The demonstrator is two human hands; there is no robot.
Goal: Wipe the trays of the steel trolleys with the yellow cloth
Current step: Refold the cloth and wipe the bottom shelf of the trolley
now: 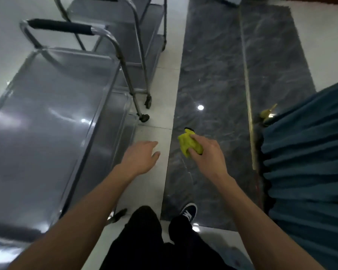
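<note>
**Cloth in hand, beside the trolleys**

The right hand [207, 152] is gripping the bunched yellow cloth [188, 144] over the dark floor. The left hand [140, 157] is hovering with loosely spread fingers beside the near trolley's top tray [47, 123]; a second trolley [142, 36] is standing behind.

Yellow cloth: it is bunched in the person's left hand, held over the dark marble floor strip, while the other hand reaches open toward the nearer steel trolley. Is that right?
One detail is wrong: the head view shows the yellow cloth bunched in the right hand, not the left. It is over the dark marble floor strip, and the left hand reaches open toward the nearer steel trolley.
</note>
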